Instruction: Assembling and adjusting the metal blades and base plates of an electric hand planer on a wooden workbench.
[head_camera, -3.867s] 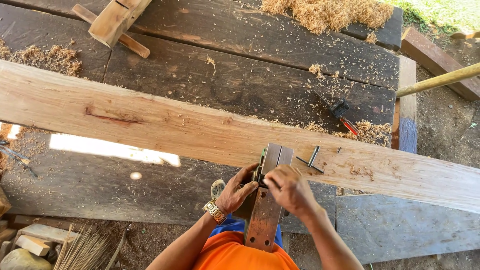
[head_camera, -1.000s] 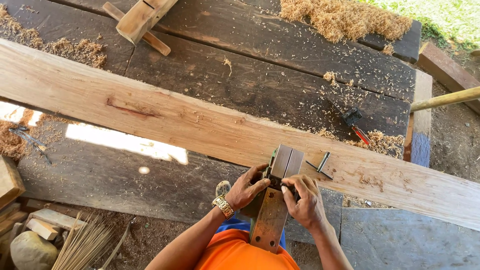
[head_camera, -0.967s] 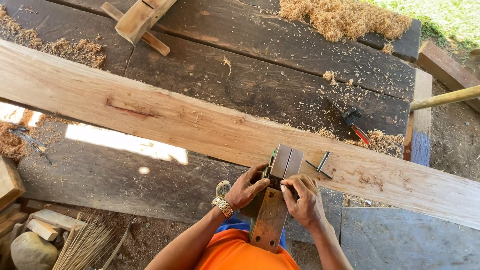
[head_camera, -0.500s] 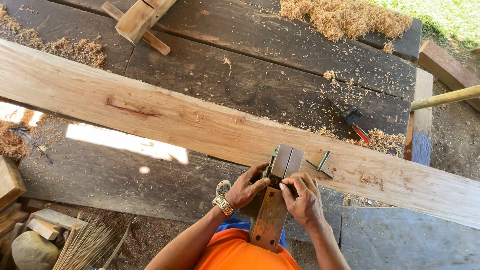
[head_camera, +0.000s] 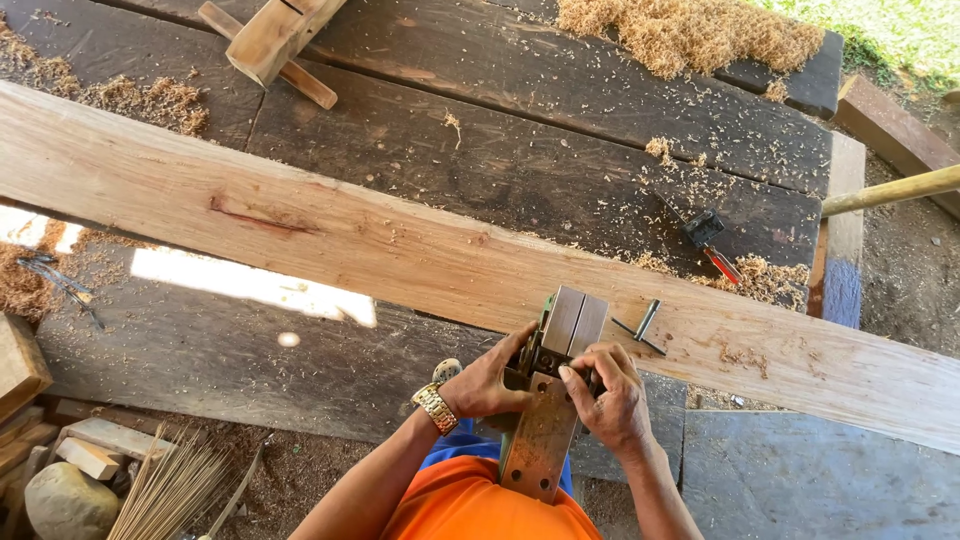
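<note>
A long pale wooden plank (head_camera: 380, 250) lies slantwise across a dark workbench (head_camera: 500, 150). At its near edge I hold a tool with a rusty metal plate (head_camera: 542, 440) and a grey block top (head_camera: 572, 320) that rests on the plank. My left hand (head_camera: 485, 380), with a gold wristwatch (head_camera: 436, 408), grips the tool's left side. On the tool's right side sits my right hand (head_camera: 612, 400), its fingers curled over the part where plate and block meet. A small T-shaped metal key (head_camera: 643, 324) lies on the plank just right of the tool.
A wooden hand plane (head_camera: 272, 40) lies at the bench's far left. Sawdust heaps (head_camera: 690, 35) sit at the back. A red-handled tool (head_camera: 712, 242) lies beyond the plank. A wooden pole (head_camera: 890, 190) juts in from the right. Wood scraps and a stone (head_camera: 65, 500) lie lower left.
Both hands have stayed on the tool; my right-hand fingers shifted slightly on its upper part. The view has barely moved over the last second.
</note>
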